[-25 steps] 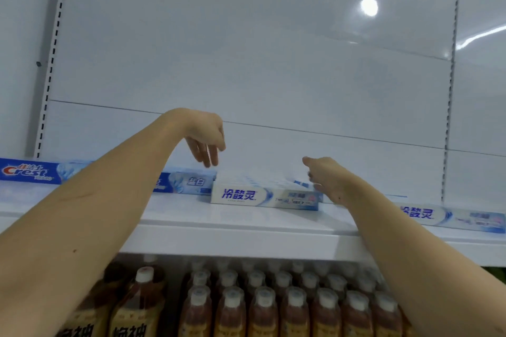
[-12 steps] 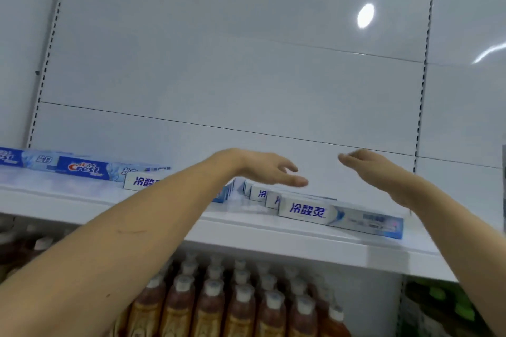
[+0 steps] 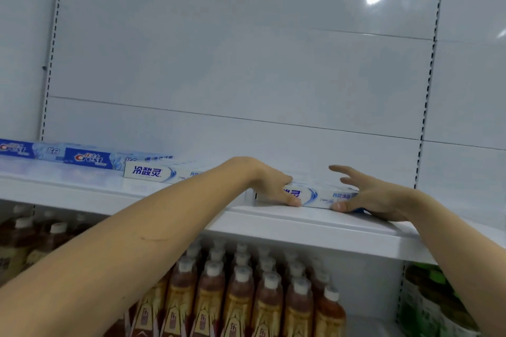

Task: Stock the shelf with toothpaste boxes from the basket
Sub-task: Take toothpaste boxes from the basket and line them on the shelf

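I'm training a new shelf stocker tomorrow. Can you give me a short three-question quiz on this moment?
1. True or false: both hands touch the same white toothpaste box.
2. Which stands on the shelf below? A) brown drink bottles B) cereal boxes C) tins
3. Fill in: the blue boxes at the shelf's left end read ____.

Key:
1. True: the left hand lies over the box's left part and the right hand touches its right end.
2. A, the brown drink bottles.
3. Crest, on the blue boxes on the top shelf.

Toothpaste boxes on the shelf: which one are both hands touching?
The white box at the right, held between the left hand and right hand; the other white box and the blue Crest boxes lie untouched.
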{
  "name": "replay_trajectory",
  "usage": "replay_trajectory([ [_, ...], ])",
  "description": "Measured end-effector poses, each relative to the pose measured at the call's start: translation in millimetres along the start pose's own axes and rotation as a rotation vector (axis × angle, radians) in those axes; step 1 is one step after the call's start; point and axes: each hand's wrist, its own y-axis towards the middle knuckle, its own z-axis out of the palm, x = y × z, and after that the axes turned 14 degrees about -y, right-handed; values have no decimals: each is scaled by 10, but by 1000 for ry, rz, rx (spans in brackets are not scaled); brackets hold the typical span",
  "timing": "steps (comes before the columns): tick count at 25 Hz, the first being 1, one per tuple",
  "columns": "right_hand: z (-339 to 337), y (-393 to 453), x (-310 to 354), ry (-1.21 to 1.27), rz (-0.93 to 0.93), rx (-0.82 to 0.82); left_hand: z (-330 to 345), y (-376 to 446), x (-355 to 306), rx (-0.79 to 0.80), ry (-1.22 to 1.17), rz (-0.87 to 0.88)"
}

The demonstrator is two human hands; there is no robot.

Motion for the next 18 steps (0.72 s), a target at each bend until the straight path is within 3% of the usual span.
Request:
replay_trajectory([
  [4,83,206,132,-129,163,-56,-3,290,251,19,23,12],
  [9,40,413,257,-70,218,74,-171,457,442,122,36,-32],
  [12,58,444,212,27,209,66,-202,349,518,62,-58,-47],
  [15,91,444,185,64,191,90,-229,223,913,-86,-277,-265],
  [18,100,498,236,238,231,31,-230,160,1219,-171,-295,-481],
])
